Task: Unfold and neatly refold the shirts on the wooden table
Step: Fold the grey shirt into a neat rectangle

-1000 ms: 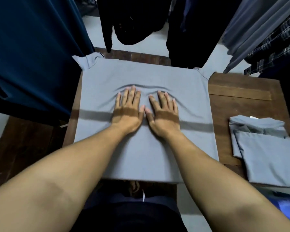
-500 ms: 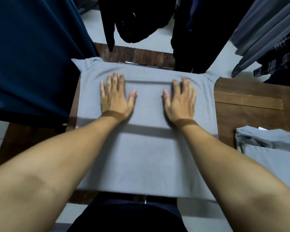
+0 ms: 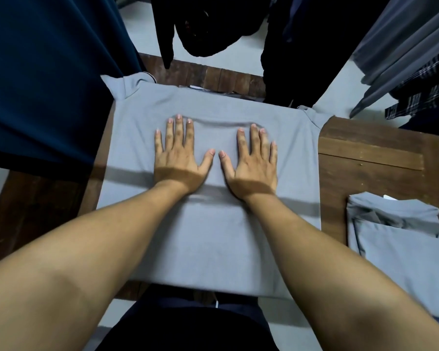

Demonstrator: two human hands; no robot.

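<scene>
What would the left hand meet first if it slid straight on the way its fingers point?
Likely the raised wrinkle in the grey shirt, right ahead of the left hand. Beyond it is flat shirt, then the far strip of the wooden table.

hands (image 3: 179, 158) (image 3: 254, 160) x2 | flat grey shirt (image 3: 213, 236) x1 | folded shirt pile (image 3: 403, 249) x1 | wood table (image 3: 365, 153) x1

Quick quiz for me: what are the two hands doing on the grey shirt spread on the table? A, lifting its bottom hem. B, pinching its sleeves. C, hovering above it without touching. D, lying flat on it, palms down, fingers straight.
D: the left hand and the right hand lie palm down with straight fingers on the grey shirt, a ripple bunched ahead of the fingertips.
</scene>
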